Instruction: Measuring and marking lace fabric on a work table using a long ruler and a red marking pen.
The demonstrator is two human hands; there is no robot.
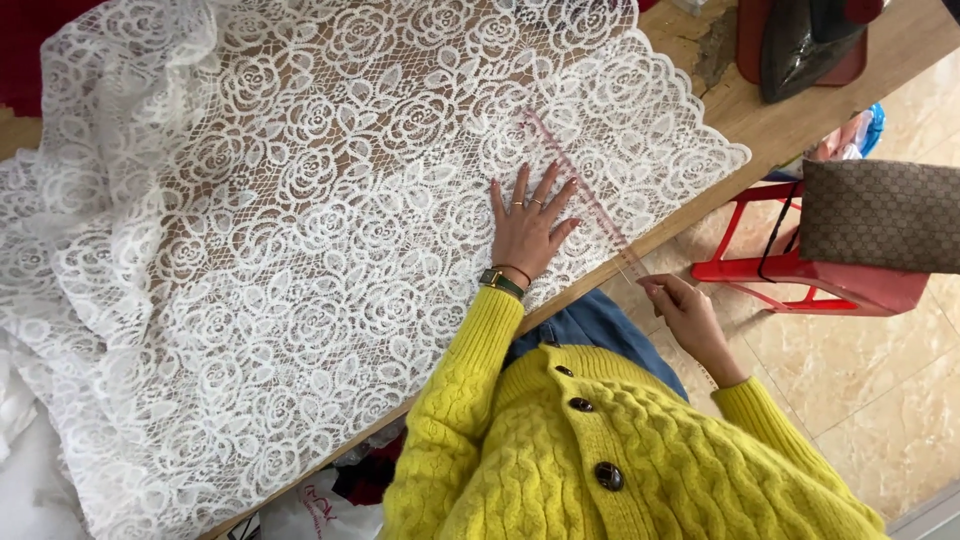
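White lace point(300, 250) lies spread over the wooden worktop point(800, 115), and a clear ruler point(585, 195) rests across its scalloped end, running out past the worktop edge. The left hand point(528, 225) is flat and splayed on the lace just beside the ruler, pinning it. The right hand point(690, 315) pinches the ruler's near end (fingers closed on it). This looks like lining up a measure or mark; the next move would need the lace kept smooth and the ruler steady.
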